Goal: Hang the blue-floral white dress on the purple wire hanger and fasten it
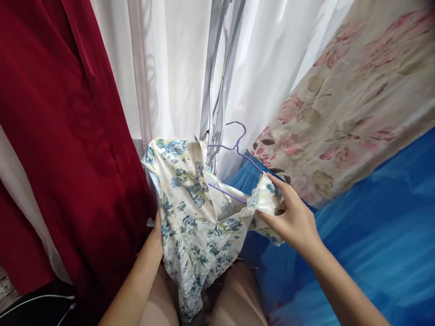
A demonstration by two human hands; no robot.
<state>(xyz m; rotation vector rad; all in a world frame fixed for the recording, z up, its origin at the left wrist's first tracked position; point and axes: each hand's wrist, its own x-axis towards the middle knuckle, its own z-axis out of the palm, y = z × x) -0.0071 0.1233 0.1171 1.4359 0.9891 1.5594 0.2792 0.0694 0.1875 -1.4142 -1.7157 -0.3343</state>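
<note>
A white shirt (193,217) printed with blue flowers is held up in the middle of the view, in front of a sheer white curtain (170,68) and above the person's bare knees (238,294). Its long axis runs top to bottom: the collar end is up near the curtain and the hem trails down between the knees, leaning a little to the left at the top. A thin purple wire hanger (238,146) sits partly inside the neck of the shirt, with its hook pointing up and its bar lying across, sloping down toward the right. The right hand (295,222) is closed on the shirt's shoulder at the low end of the hanger, fingers on top and thumb beneath, pinching the cloth. The left hand (157,237) is against the shirt's left edge, lower down (most of it is hidden behind the cloth, so whether it grips cannot be told). A dark red garment (68,136) hangs just to the left, touching the shirt. To the right are a cream cloth (356,104) with pink flowers and blue netting (374,226) below it.
</note>
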